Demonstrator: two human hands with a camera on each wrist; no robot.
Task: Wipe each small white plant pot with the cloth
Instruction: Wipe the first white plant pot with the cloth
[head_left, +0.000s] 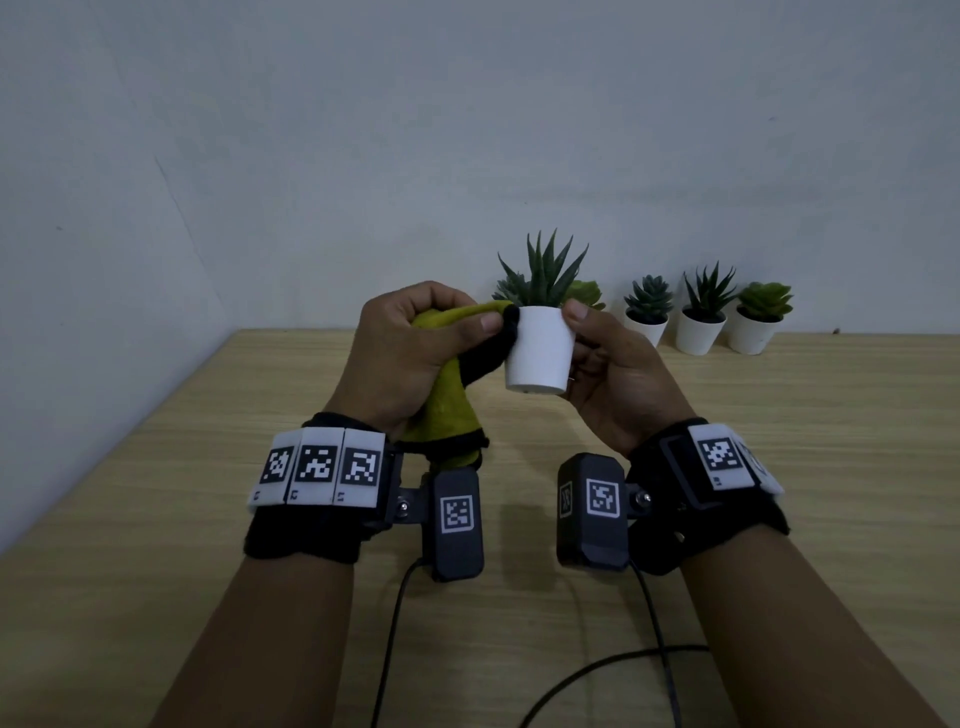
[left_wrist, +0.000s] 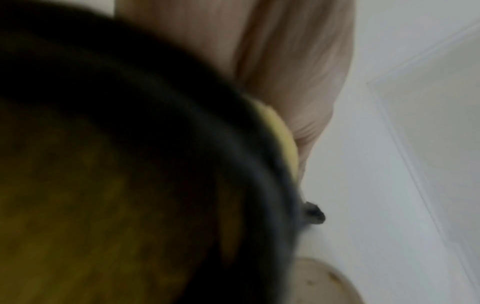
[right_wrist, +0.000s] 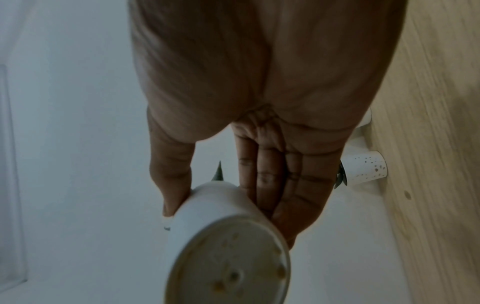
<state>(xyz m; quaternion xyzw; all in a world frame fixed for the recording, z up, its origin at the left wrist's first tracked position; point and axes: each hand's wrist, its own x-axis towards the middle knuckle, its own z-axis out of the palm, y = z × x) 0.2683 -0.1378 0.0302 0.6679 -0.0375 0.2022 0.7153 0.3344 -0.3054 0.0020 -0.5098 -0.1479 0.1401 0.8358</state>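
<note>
Head view first, nearest stuff: a wooden desk with cables trailing across it, and both wrists held up over it. The yellow cloth with its dark edge is bunched in the left hand, fingers curled tight round it and the thumb pressed on top, the loose end left hanging toward the wrist. One small white pot is held off the desk in the right hand, thumb pinched at the rim, the other fingers laid flat and straight along the far side (that shows best in the right wrist view, base of the pot facing the lens).

So the wiping step looks to be in hand: the cloth's dark tip is touching the pot's left side near the rim. Next, the pot probably needs to be turned in the right hand so the rest of its wall gets rubbed.

Further back, three more pots are lined up by the wall, another plant half hidden behind the held one.
</note>
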